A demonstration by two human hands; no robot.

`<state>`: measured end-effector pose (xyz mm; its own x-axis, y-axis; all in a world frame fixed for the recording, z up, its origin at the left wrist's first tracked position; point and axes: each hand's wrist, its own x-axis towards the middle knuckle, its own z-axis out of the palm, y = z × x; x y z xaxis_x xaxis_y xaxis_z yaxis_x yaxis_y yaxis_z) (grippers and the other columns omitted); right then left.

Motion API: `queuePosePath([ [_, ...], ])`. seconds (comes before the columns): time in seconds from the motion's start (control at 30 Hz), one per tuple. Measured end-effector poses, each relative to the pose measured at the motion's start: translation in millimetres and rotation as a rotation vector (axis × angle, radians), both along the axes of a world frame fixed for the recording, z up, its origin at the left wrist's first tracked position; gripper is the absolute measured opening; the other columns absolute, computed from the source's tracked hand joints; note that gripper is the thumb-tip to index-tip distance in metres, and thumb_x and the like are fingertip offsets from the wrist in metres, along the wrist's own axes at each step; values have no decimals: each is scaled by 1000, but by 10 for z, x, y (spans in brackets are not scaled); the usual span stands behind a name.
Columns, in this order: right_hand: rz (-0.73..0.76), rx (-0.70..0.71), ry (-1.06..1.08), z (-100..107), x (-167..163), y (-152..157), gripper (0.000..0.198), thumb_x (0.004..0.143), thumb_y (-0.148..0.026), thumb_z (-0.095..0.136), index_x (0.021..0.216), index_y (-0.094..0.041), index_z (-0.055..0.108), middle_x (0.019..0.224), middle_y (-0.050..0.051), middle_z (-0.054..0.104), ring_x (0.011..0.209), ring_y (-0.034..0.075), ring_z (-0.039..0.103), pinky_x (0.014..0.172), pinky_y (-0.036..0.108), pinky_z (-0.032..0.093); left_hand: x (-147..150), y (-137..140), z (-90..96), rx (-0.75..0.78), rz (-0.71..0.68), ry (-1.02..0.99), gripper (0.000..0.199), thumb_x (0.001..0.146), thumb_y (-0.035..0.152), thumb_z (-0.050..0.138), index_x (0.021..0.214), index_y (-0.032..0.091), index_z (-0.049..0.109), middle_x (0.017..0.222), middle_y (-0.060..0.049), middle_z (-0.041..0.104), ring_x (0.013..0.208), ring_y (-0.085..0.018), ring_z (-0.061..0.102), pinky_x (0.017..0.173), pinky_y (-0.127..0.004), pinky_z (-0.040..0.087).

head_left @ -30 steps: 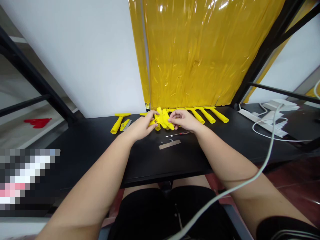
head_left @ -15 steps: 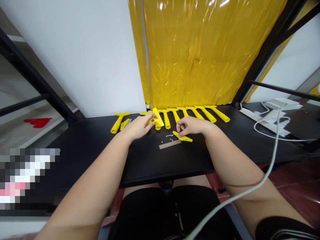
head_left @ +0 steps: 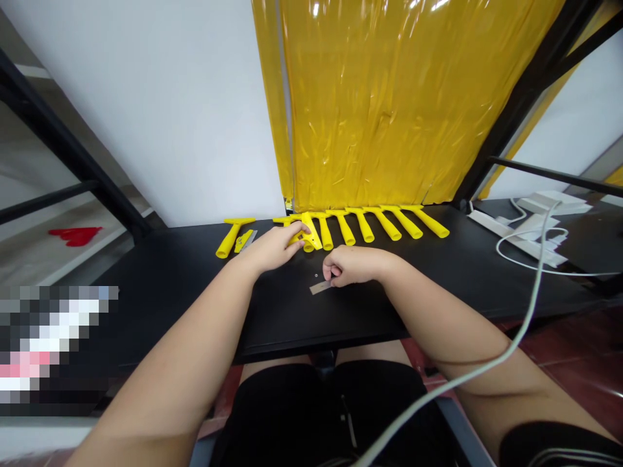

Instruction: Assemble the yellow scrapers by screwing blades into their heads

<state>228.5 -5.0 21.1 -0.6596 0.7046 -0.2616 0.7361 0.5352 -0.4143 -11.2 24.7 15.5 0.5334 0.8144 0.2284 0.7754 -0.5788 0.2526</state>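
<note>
My left hand (head_left: 277, 246) is closed on a yellow T-shaped scraper handle (head_left: 314, 232), gripping it near its flat head, where small holes show. My right hand (head_left: 345, 266) is low over the black table with its fingers curled together at the right part of a thin metal strip (head_left: 318, 288). Whatever is between those fingertips is hidden. One tiny metal piece (head_left: 316, 275), perhaps a nut, lies just beyond the strip.
Several yellow T-shaped handles (head_left: 388, 224) lie in a row along the back of the black table (head_left: 282, 318). Another handle (head_left: 228, 240) and a yellow piece with a blade (head_left: 244, 241) lie at left. White power strips (head_left: 516, 237) are at right; a pale cable (head_left: 523, 324) crosses my right arm.
My right hand has moved left and toward me, from the flat yellow plate to the metal strip. It now covers the plate and most small metal parts. My left hand stays nearly still.
</note>
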Motion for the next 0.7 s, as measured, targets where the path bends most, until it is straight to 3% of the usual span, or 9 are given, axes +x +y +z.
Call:
queuePosePath([
  [0.23,142,-17,-30,-58,-59,-27,20,71,-20,76,91,-20,75,89,0,72,70,14,58,61,26,39,-13,0,-9,-8,-10,-9,32,100,36,51,130,30,61,122,-6,74,101,-27,70,90,-38,50],
  [0.43,179,-22,-35,-81,-51,-39,18,72,-26,76,88,-22,70,86,-1,69,70,14,57,61,27,39,-6,-13,13,-11,-19,-12,32,100,36,52,129,27,62,118,-7,74,101,-26,70,93,-38,50],
  [0.7,244,-24,38,-95,-51,-53,9,72,-18,72,80,-20,68,83,-1,69,71,13,57,64,26,41,-7,-25,25,-3,-6,-12,32,100,35,53,129,26,63,115,-7,74,99,-26,70,94,-39,50],
])
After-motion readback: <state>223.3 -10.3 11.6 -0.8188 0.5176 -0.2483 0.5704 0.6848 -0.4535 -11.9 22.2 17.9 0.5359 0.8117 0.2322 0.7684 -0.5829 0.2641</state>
